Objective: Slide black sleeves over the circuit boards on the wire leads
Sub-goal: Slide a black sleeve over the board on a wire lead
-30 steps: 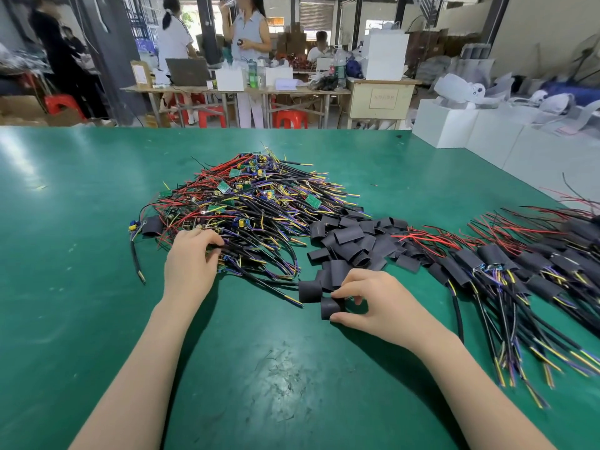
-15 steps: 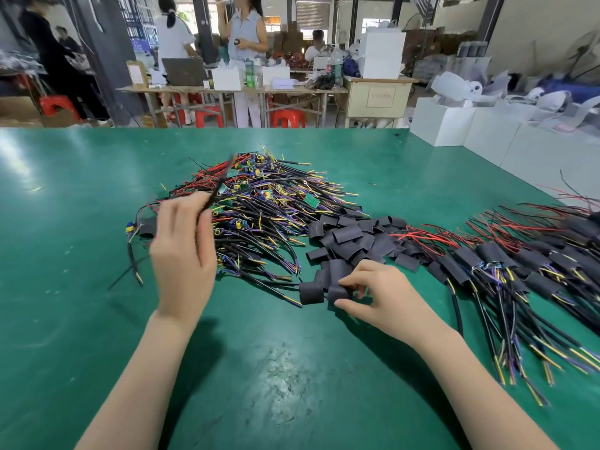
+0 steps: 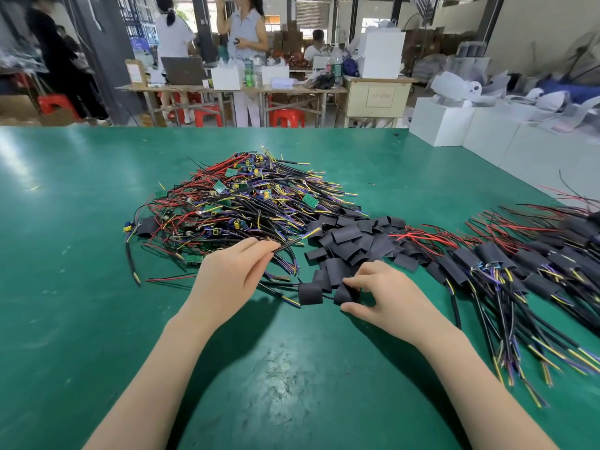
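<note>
The fingers (image 3: pixel 263 246) of the left hand (image 3: pixel 227 277) are closed in a pinch on a black wire lead (image 3: pixel 292 241), which points up and to the right with its yellow and purple stripped ends near the heap of sleeves; the fingers (image 3: pixel 352 280) of the right hand (image 3: pixel 383 292) curl around one black sleeve (image 3: pixel 344 295) and pinch it between thumb and forefinger, low on the green worktop (image 3: pixel 97 319) near its middle; just beside it on the left, a second loose sleeve (image 3: pixel 310 293) stands apart from the heap, with a thin lead lying against it; behind both hands, the heap of loose black sleeves (image 3: pixel 350 238) lies flat in the middle of the worktop; to the left of this heap, toward the far edge, is the big tangle of unsleeved leads (image 3: pixel 233 206), red, black, yellow and purple, with small green circuit boards (image 3: pixel 310 200) showing among them; one sleeve (image 3: pixel 147 225) lies at the left border of the tangle; along the right edge of the worktop the finished leads (image 3: pixel 519 264) lie in rows, each with a black sleeve on it and the wire ends pointing to the near edge; beyond the far edge are tables, red stools (image 3: pixel 287 117) and people standing.
</note>
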Demonstrator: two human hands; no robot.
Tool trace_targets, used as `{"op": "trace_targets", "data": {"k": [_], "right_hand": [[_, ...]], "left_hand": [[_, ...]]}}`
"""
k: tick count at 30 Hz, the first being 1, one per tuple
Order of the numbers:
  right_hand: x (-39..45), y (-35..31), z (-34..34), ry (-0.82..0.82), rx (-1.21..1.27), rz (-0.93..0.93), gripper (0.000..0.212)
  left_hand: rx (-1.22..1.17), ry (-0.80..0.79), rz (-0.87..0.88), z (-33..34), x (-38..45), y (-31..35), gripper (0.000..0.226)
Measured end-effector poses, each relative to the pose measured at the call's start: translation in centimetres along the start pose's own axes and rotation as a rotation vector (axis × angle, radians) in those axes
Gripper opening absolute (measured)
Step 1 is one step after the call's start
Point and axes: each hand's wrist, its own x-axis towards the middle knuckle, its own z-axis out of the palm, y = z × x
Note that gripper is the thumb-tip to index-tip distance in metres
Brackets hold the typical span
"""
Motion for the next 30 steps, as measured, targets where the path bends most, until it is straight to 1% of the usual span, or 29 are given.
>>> {"op": "trace_targets", "data": {"k": [4, 7, 11, 13, 16, 23, 26, 30], "right_hand": [[0.0, 0.0, 0.2, 0.01, 0.003, -0.003, 0.04], [0.1, -0.2, 0.2, 0.045, 0.015, -0.008, 0.032], [0.2, -0.1, -0.4, 0.226, 0.118, 0.019, 0.018], [0.2, 0.0, -0.6, 0.308, 0.145, 0.03, 0.019], [0.2, 0.0, -0.7, 0.367, 0.157, 0.032, 0.022], [0.2, -0.2, -0.7, 0.397, 0.154, 0.0, 0.028], [0.1, -0.2, -0.8, 0.395, 0.159, -0.007, 0.029], [0.0, -0.3, -1.0, 0.364, 0.08, -0.074, 0.031]], "left_hand": [[-0.012, -0.024, 0.004, 0.0, 0.0, 0.2, 0.021], [-0.038, -0.029, -0.012, -0.1, 0.0, 0.3, 0.02], [-0.152, -0.039, -0.035, -0.2, 0.2, 0.5, 0.021], [-0.2, -0.055, -0.033, -0.2, 0.2, 0.7, 0.019], [-0.227, -0.078, -0.03, 0.0, 0.2, 1.0, 0.018], [-0.357, -0.093, -0.043, 0.2, 0.2, 1.2, 0.018], [-0.374, -0.123, -0.047, 0.4, 0.2, 1.3, 0.019], [-0.357, -0.175, -0.055, 0.6, 0.0, 1.2, 0.021]]}}
